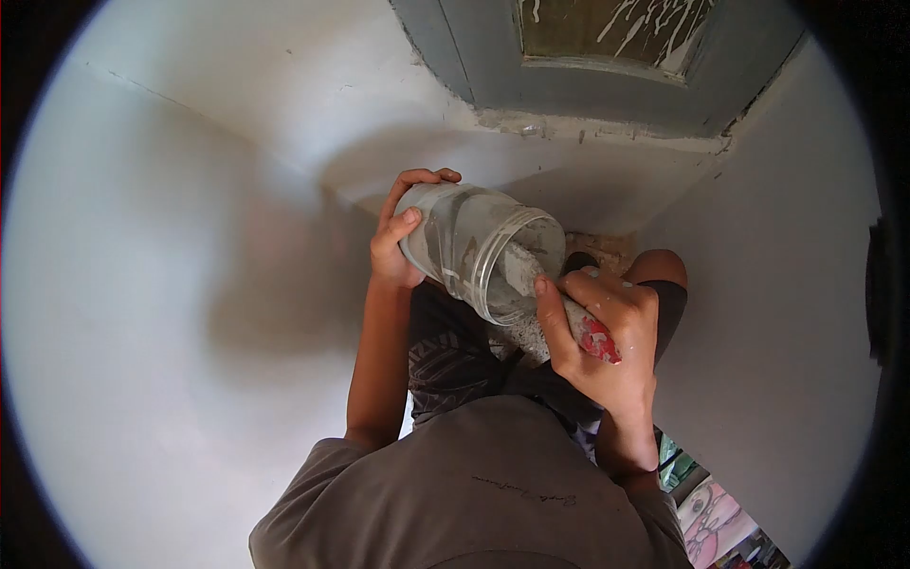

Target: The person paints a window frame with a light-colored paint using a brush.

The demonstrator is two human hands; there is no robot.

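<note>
My left hand [403, 228] grips a clear plastic tub [445, 232] by its base end. The tub is tipped on its side, its mouth facing right and down, and grey-white smears coat its walls. Closed around a paint-crusted paintbrush [597, 339] with red showing on its handle is my right hand [611, 313]. The brush's pale, coated head reaches into the tub's mouth. How much paint lies inside the tub cannot be made out.
White walls [142, 284] stand close on the left and the right [777, 284]. Ahead is a grey-framed door [607, 100] with a paint-splashed pane. A speckled floor [526, 339] shows between my legs. Colourful printed items [711, 522] lie at lower right.
</note>
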